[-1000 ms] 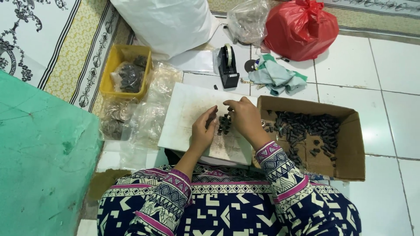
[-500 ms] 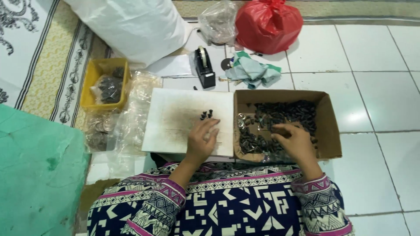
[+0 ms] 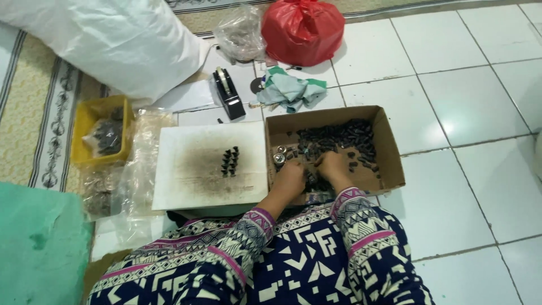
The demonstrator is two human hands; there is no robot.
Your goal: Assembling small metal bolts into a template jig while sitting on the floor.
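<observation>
a: obs. both hands inside the cardboard box [image 3: 389, 148]. left hand [image 3: 289, 176] at its near-left part, right hand [image 3: 334, 167] just beside it, both resting on the small dark parts [image 3: 333, 138].

b: grip?

a: fingers curled down into the pile; cannot tell whether either holds a part.

b: surroundings?

a: a smudged white sheet [image 3: 186, 169] left of the box, with a small cluster of dark parts [image 3: 229, 161] on it. yellow tray [image 3: 84, 121] further left. black tape dispenser [image 3: 228, 93] behind.
</observation>
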